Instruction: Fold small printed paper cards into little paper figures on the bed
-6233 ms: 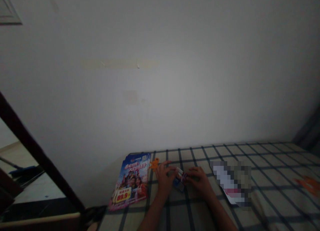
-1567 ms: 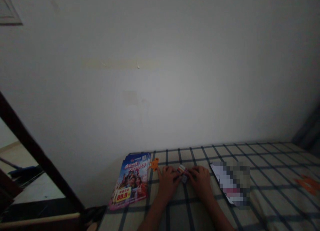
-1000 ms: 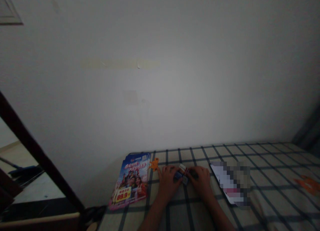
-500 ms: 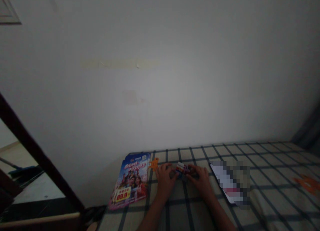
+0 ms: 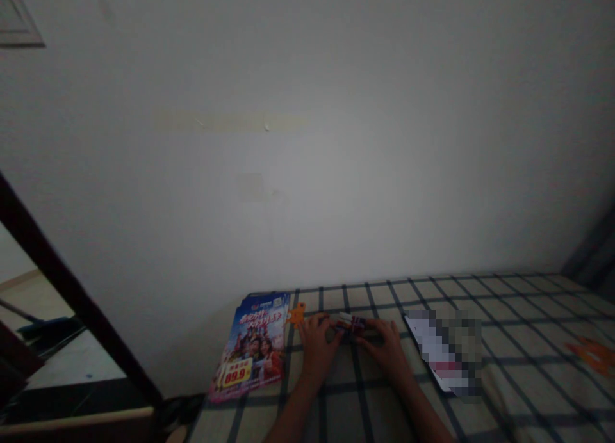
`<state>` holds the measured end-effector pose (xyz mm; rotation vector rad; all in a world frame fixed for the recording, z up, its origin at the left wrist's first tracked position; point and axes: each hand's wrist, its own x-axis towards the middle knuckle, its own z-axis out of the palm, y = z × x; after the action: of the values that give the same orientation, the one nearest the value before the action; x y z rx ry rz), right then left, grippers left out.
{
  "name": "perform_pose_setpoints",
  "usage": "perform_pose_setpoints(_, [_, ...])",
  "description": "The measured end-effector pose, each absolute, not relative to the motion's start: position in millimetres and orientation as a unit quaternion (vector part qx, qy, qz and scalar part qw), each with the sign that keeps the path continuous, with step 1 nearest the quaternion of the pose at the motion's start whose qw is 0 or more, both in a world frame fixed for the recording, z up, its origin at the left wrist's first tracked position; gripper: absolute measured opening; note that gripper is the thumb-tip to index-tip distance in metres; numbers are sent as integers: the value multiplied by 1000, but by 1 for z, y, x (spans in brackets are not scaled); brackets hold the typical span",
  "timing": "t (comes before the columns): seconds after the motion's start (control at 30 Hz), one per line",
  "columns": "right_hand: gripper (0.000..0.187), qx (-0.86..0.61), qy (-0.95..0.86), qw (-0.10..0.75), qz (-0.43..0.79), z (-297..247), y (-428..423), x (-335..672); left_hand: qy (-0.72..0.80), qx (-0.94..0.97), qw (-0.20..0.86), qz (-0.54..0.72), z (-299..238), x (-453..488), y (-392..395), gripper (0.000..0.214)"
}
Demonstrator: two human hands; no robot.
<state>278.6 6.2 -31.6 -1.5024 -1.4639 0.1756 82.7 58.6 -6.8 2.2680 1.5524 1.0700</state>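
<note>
Between my two hands is a small folded piece of printed paper (image 5: 350, 322) in white, dark red and blue, low over the checked bed cover. My left hand (image 5: 318, 336) pinches its left end between thumb and fingers. At the right end, my right hand (image 5: 383, 340) grips it the same way. The fingertips partly cover the paper, and its underside is hidden. Left of my hands lies a stack of glossy flyers (image 5: 254, 347) with a blue and pink print and the price 89.9.
To the right, a flat dark-edged thing (image 5: 439, 353), partly pixelated, lies on the checked cover (image 5: 519, 315). Orange patches of print show on the cloth. A pale wall (image 5: 336, 193) rises behind the bed. A dark slanted post (image 5: 72, 283) stands at left.
The folded paper has tipped and looks thinner, with less of its striped face showing. Both hands stay in nearly the same place, still pinching its ends.
</note>
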Motion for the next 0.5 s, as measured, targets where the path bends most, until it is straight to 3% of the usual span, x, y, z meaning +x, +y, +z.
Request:
perform_pose_setpoints(0.17, [24, -605, -605, 516, 33, -37, 11, 284, 518, 762, 106, 374, -7, 82, 60, 19])
perform_pose_setpoints(0.3, [21, -609, -588, 529, -65, -31, 7, 287, 509, 759, 119, 388, -6, 81, 59, 27])
perform_pose_setpoints(0.5, [13, -630, -636, 412, -172, -14, -4, 273, 512, 761, 99, 385, -5, 81, 59, 37])
